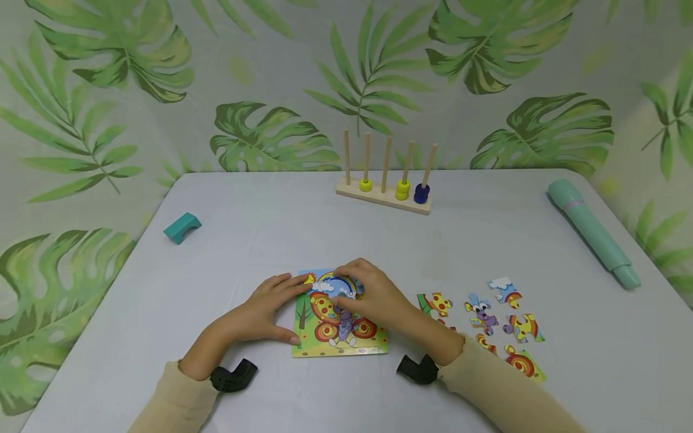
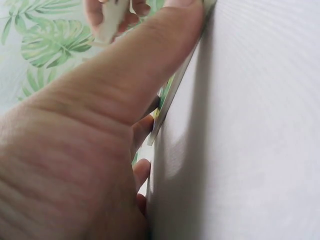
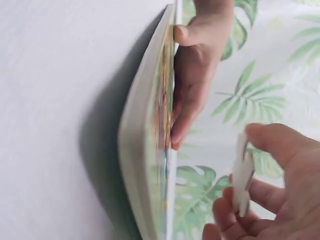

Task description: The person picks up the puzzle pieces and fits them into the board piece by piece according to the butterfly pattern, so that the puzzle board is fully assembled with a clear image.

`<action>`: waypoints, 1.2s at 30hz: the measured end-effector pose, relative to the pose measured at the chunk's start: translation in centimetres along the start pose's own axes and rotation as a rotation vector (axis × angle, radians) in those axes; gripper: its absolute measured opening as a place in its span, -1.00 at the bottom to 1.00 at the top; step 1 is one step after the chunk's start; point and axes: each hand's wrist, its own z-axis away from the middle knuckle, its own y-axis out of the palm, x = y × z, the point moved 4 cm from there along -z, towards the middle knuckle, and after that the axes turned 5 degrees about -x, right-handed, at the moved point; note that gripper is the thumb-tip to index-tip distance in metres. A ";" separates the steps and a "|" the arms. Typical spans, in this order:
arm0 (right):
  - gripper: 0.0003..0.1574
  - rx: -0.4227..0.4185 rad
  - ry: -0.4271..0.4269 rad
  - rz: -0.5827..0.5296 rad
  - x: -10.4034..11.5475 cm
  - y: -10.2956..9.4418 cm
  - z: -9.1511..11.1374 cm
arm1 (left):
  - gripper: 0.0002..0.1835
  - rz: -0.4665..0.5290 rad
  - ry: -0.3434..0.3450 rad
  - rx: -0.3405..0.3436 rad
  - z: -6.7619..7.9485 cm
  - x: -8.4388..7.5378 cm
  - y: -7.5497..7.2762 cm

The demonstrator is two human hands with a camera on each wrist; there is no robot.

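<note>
1. One puzzle board (image 1: 325, 350) is lying between the two hands.
2. The right hand (image 1: 376, 294) is pinching one puzzle piece (image 3: 242, 177) between thumb and fingers, above the board.
3. The left hand (image 1: 265, 307) is resting at the board's left side, fingers extended and thumb spread wide, probably steadying it.
4. Placing that piece seems to be the step in hand; the next move would be calling for matching its outline to the picture.
5. At least seven loose pieces (image 1: 525, 328) are lying to the right hand's right, some partly hiding behind the right forearm (image 1: 441, 340).
6. Beyond both hands, one five-peg rack (image 1: 357, 191) is carrying three yellow rings (image 1: 402, 190) and a blue stack (image 1: 421, 193), uncertain in number.
7. One teal block (image 1: 178, 227) is sitting beyond the left hand, leftward; one mint cylinder (image 1: 592, 231) is lying far right of the right hand.
</note>
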 end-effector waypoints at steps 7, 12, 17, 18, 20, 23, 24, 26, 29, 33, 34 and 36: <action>-0.45 0.035 0.025 0.102 -1.9 0.9 -0.5 | 0.01 -0.010 0.005 -0.002 0.0 0.1 0.1; -0.47 0.039 -0.002 0.197 -2.7 1.3 -0.8 | 0.00 -0.008 0.017 -0.006 -0.1 0.1 0.1; -0.46 0.048 -0.028 0.268 -2.8 1.7 -1.1 | 0.01 -0.012 0.012 -0.005 -0.1 0.0 0.1; -0.46 0.047 -0.029 0.274 -2.8 1.7 -1.2 | 0.01 -0.013 0.011 -0.005 -0.1 -0.1 0.1; -0.46 0.048 -0.025 0.286 -2.8 1.8 -1.3 | 0.01 -0.014 0.012 -0.007 0.0 -0.2 0.0; -0.46 0.045 -0.010 0.287 -2.9 2.0 -1.3 | -0.02 -0.030 0.018 -0.021 -0.1 -0.6 0.0; -0.47 0.043 -0.006 0.285 -2.9 2.0 -1.4 | -0.04 -0.036 0.019 -0.029 -0.1 -0.7 0.1; -0.47 0.041 0.004 0.281 -3.0 2.0 -1.4 | -0.07 -0.044 0.028 -0.049 -0.2 -0.9 0.2; -0.47 0.035 0.009 0.271 -3.0 2.1 -1.4 | -0.09 -0.050 0.043 -0.081 -0.4 -1.3 0.3; -0.47 0.026 0.001 0.270 -3.1 2.2 -1.4 | -0.12 -0.079 0.070 -0.122 -0.6 -1.6 0.5; -0.47 0.025 -0.004 0.274 -3.1 2.2 -1.4 | -0.15 -0.096 0.081 -0.134 -0.7 -1.6 0.6; -0.47 0.025 -0.007 0.281 -3.1 2.2 -1.4 | -0.22 -0.132 0.110 -0.156 -0.8 -1.8 0.7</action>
